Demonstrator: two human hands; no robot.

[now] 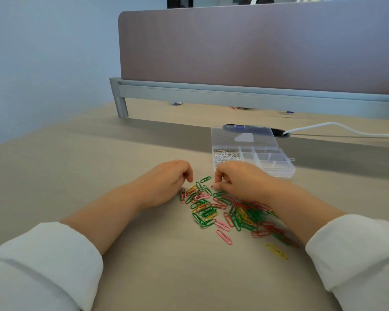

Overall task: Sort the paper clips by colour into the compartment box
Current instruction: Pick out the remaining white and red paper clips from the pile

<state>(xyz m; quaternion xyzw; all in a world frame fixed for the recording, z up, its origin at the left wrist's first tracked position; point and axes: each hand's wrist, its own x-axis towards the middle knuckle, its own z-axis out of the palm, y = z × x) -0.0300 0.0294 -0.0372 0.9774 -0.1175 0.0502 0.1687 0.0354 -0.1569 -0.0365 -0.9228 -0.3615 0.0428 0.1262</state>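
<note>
A heap of green, pink, red and yellow paper clips (222, 209) lies on the beige desk between my forearms. My left hand (166, 182) rests at the heap's left edge with loosely curled fingers and holds nothing. My right hand (240, 182) is at the heap's far edge, its thumb and index finger pinching a reddish clip (212, 186) that lies on the desk. Just behind my right hand stands the clear compartment box (279, 173) with its lid folded open at the back. White clips (225, 157) fill its left compartment; the other compartments look bare.
One yellow clip (276, 251) and a pink clip (224, 236) lie apart near the front. A mauve divider panel (256, 46) on a grey rail (211, 93) closes off the back. A white cable (346, 129) runs from a dark grommet behind the box.
</note>
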